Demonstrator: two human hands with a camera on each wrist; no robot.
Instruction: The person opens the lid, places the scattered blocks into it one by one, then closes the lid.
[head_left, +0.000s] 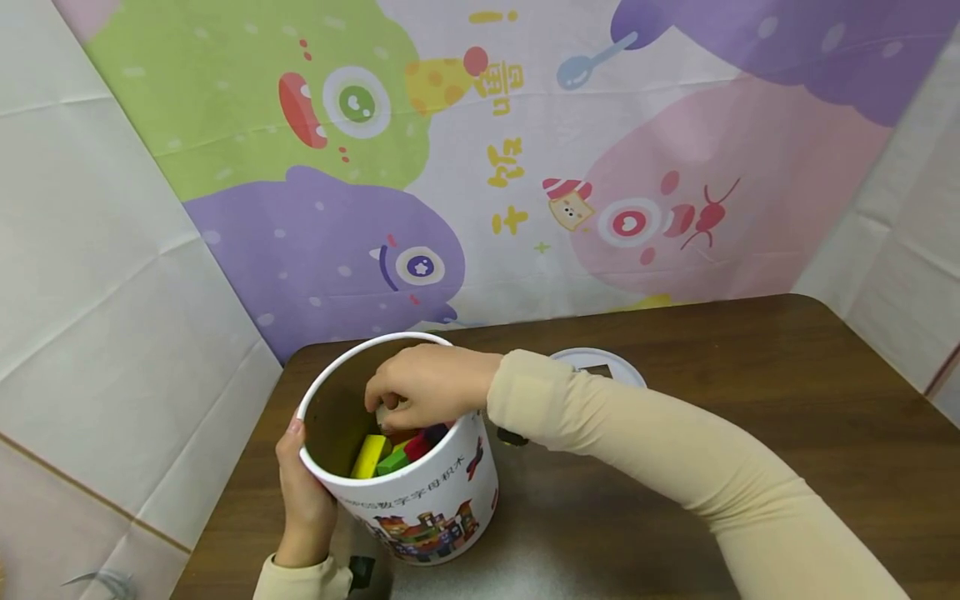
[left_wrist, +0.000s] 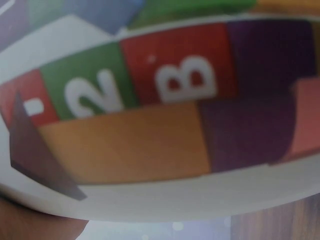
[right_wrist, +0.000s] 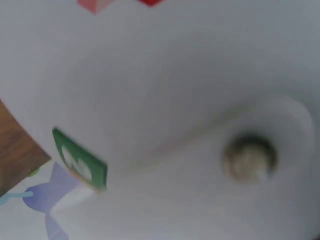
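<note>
A white bucket (head_left: pixel 427 521) printed with toy blocks and lettering stands tilted on the table. My left hand (head_left: pixel 306 492) holds its left side, a digit at the rim; the other fingers are mostly hidden. Over the rim, my right hand (head_left: pixel 423 387) reaches inside with curled fingers and pinches a small pale piece (head_left: pixel 385 414), largely covered by the fingers. Below it lie a yellow block (head_left: pixel 371 456), a green block (head_left: pixel 393 462) and a red block (head_left: pixel 417 448). The left wrist view shows the bucket's printed wall (left_wrist: pixel 150 200) close up; the right wrist view shows its white side (right_wrist: pixel 125 90).
A round white lid (head_left: pixel 626 371) lies on the brown wooden table (head_left: pixel 720 358) behind my right forearm. A cartoon-printed cloth (head_left: pixel 480 275) hangs along the table's back edge, and a white panel (head_left: pixel 112 217) stands on the left.
</note>
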